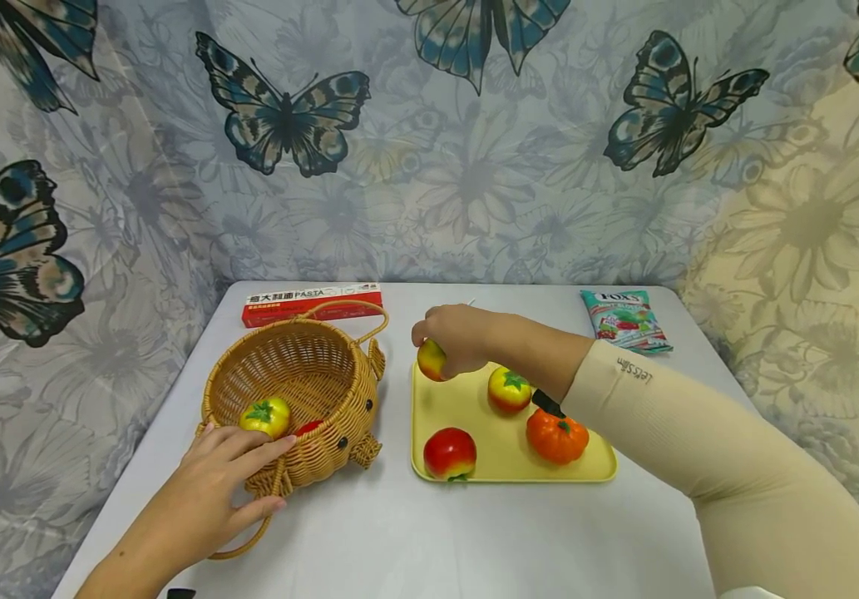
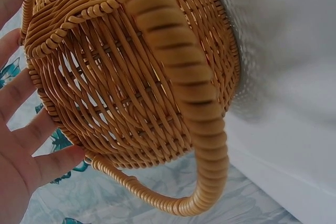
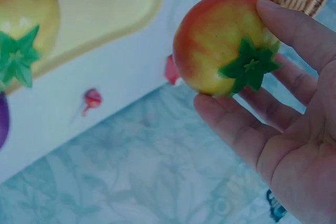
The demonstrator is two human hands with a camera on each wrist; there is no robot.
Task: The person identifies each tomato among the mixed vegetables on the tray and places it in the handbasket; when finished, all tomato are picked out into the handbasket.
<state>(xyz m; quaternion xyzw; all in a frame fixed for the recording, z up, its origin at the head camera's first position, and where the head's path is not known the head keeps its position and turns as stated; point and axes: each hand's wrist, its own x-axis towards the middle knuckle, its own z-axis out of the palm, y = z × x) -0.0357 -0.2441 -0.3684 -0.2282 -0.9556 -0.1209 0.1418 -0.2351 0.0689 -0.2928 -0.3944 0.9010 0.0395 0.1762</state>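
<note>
My right hand (image 1: 466,337) grips a red-and-yellow tomato (image 3: 226,40) with a green star-shaped top, held above the tray's far left corner. Thumb and fingertips press its sides in the right wrist view. My left hand (image 1: 215,474) rests on the near rim of a wicker basket (image 1: 290,345), fingers extended along it. Inside the basket lie a yellow tomato (image 1: 266,416) and a red thing (image 1: 308,428), mostly hidden by the rim. On the yellow tray (image 1: 489,466) sit another tomato (image 1: 509,389), a red round fruit (image 1: 450,453) and an orange pumpkin (image 1: 558,437).
Behind the basket lies a red pasta box (image 1: 313,304). A green candy bag (image 1: 626,320) is at the back right. The right wrist view shows a small red lollipop (image 3: 93,98) beyond the tray and part of a purple thing (image 3: 2,119) at the left edge.
</note>
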